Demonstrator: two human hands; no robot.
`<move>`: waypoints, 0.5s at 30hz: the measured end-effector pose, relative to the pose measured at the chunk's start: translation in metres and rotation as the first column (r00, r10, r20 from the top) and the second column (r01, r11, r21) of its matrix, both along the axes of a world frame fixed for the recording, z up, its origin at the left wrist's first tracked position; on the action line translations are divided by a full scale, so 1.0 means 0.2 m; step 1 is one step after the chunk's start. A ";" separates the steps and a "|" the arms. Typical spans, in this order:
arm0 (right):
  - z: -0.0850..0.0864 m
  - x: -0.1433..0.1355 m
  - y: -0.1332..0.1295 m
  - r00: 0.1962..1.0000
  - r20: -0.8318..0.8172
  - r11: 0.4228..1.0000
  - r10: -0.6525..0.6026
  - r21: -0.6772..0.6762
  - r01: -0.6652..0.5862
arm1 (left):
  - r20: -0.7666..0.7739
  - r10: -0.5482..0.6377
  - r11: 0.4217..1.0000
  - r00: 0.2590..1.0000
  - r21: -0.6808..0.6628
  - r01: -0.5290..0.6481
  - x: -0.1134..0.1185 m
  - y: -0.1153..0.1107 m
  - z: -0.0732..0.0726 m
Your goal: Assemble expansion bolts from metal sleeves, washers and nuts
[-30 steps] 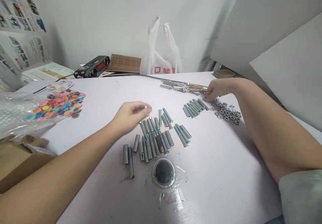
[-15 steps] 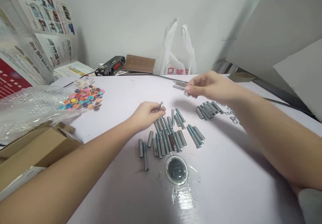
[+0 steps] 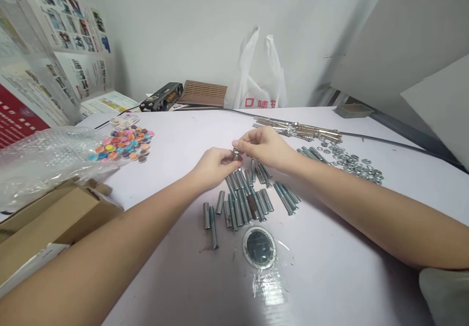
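Upright between the thumb and fingers of my left hand [image 3: 217, 167] stands a metal expansion bolt [image 3: 236, 157], its lower part hidden. My right hand [image 3: 262, 145] is closed at the top of that bolt, thumb and forefinger pinching a small silver nut, mostly covered by the fingertips. Just below both hands lie several loose metal sleeves [image 3: 221, 202] and cone-ended bolts [image 3: 213, 228]. More sleeves lie under and beyond my right forearm, partly hidden by it.
Washers and nuts [image 3: 361, 167] are heaped at the right, near a pile of finished-looking long bolts [image 3: 311, 131]. Coloured discs [image 3: 128, 142], plastic wrap [image 3: 54, 152] and a cardboard box [image 3: 69, 213] sit left. A round dark disc [image 3: 259, 248] is taped in front. A white bag [image 3: 260, 81] stands behind.
My right hand has come from the pile of long bolts at the back, left and toward me, to the top of the bolt. My left hand has stayed in place, holding it.
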State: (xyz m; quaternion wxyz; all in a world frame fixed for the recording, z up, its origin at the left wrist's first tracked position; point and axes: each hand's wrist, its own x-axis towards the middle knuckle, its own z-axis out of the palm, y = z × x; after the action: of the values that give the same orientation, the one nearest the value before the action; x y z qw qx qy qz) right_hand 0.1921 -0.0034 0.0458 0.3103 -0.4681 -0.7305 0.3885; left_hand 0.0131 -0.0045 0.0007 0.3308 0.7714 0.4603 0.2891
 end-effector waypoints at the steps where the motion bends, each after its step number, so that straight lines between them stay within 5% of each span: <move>1: 0.01 0.01 0.01 0.999 0.053 0.999 0.005 0.048 -0.007 | -0.006 -0.007 1.000 1.000 -0.001 0.007 0.00 0.00 0.00; 6: 0.15 0.21 0.09 0.878 0.460 0.972 -0.131 0.233 0.022 | -0.004 0.018 0.998 1.000 -0.056 -0.018 0.00 0.00 0.02; 12: 0.27 0.67 0.24 0.450 0.865 0.933 -0.223 0.055 0.356 | -0.021 0.018 0.998 1.000 -0.065 -0.020 -0.01 -0.01 0.03; 15: 0.23 0.85 0.30 0.345 0.929 0.904 -0.135 -0.027 0.427 | -0.028 0.019 0.999 0.999 -0.045 -0.020 -0.01 -0.01 0.02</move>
State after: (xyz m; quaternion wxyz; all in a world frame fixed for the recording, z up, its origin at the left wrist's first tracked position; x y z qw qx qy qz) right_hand 0.3628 0.0572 0.0923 -0.1426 -0.7590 -0.6269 0.1028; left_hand 0.0121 -0.0063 0.0055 0.3391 0.7631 0.4787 0.2712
